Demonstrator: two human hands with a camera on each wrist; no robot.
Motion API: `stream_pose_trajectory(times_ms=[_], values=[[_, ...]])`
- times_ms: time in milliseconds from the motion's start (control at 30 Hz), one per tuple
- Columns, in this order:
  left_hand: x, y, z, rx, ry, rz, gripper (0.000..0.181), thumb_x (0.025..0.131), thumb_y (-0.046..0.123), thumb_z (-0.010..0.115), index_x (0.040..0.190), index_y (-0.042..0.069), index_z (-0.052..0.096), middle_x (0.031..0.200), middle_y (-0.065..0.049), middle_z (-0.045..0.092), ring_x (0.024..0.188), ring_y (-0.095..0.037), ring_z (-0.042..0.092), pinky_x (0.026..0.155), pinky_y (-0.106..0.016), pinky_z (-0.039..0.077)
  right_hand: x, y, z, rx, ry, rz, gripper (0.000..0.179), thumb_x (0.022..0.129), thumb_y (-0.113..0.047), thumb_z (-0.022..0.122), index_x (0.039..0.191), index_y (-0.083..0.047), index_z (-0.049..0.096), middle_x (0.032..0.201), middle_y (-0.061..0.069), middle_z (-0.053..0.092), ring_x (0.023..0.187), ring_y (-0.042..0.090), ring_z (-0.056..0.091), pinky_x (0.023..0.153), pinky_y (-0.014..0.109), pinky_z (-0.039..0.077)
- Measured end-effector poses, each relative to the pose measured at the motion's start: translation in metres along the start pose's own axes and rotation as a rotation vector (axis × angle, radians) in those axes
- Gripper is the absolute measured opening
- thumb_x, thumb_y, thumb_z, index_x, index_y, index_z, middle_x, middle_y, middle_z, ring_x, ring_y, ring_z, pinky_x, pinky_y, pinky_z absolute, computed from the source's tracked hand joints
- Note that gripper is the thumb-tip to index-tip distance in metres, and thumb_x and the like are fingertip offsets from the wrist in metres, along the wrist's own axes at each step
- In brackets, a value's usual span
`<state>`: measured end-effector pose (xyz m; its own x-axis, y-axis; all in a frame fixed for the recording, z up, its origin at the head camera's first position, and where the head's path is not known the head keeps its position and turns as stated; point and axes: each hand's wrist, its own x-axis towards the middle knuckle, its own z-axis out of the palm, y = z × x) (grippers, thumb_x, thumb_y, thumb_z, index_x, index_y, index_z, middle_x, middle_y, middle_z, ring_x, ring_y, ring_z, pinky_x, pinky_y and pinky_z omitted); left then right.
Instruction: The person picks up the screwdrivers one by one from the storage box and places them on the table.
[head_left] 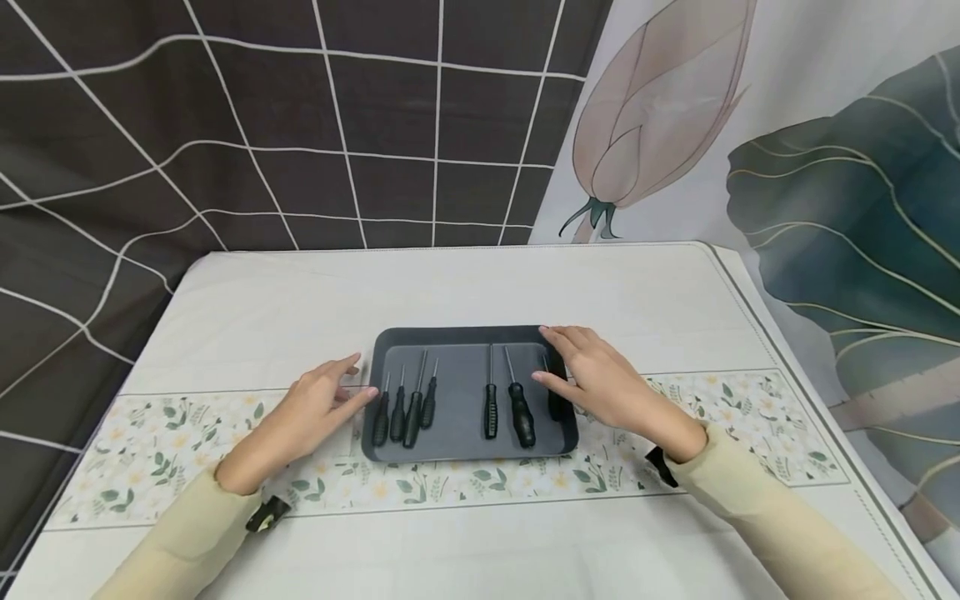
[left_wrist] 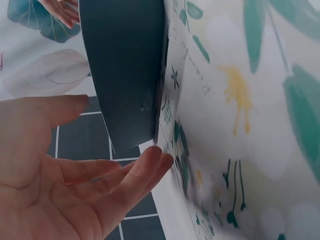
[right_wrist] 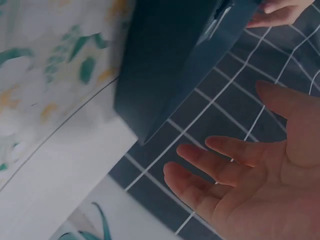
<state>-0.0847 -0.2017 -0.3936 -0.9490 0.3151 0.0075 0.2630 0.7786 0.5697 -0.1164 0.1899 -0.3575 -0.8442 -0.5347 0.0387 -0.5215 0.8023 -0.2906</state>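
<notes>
A dark grey rectangular tray [head_left: 459, 425] lies on the table with several black-handled screwdrivers in it, shafts pointing away from me. On its left side is a group of screwdrivers [head_left: 412, 419]; right of the middle are a slim screwdriver [head_left: 491, 412] and a thicker one [head_left: 522, 417]. Another screwdriver [head_left: 556, 402] at the right end is partly hidden under my right hand [head_left: 603, 385], which hovers over the tray's right edge with fingers extended. My left hand [head_left: 311, 410] is beside the left edge, thumb at the rim, fingers relaxed. Neither hand grips anything.
The table has a white cloth [head_left: 450, 287] with a floral band [head_left: 202, 450] running under the tray. Behind it hangs a dark curtain [head_left: 390, 100] with white grid lines, and a flower-patterned curtain [head_left: 795, 100] at the right. A black strap [head_left: 267, 514] is on the left wrist.
</notes>
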Motion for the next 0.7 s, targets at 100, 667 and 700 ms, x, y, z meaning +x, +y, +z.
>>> stream_pose_trajectory(times_ms=[100,667,700], values=[[0.001,0.000,0.002,-0.031,-0.011,-0.007,0.067,0.100,0.033,0.063,0.145,-0.011,0.040,0.130,-0.026,0.058,0.090,-0.025,0.071,0.088,-0.052,0.057,0.006,-0.008,0.000,0.015,-0.001,-0.021,0.068,0.101,-0.043,0.058,0.148,0.003,0.042,0.141,0.024,0.050,0.130,0.040,0.046,0.107,0.055,0.042],[0.004,0.002,0.007,-0.058,-0.026,-0.014,0.060,0.097,0.024,0.068,0.140,-0.012,0.046,0.120,-0.022,0.064,0.078,-0.014,0.068,0.074,-0.040,0.060,0.032,-0.038,0.011,0.134,-0.050,-0.128,0.039,0.098,-0.016,0.067,0.124,0.012,0.061,0.103,0.019,0.062,0.090,0.027,0.064,0.070,0.030,0.058],[0.005,0.002,0.007,-0.061,-0.026,-0.013,0.060,0.097,0.024,0.068,0.140,-0.012,0.047,0.119,-0.021,0.064,0.077,-0.014,0.068,0.073,-0.039,0.060,0.032,-0.038,0.011,0.140,-0.045,-0.136,0.037,0.097,-0.015,0.068,0.122,0.012,0.062,0.103,0.019,0.062,0.091,0.027,0.064,0.071,0.030,0.058]])
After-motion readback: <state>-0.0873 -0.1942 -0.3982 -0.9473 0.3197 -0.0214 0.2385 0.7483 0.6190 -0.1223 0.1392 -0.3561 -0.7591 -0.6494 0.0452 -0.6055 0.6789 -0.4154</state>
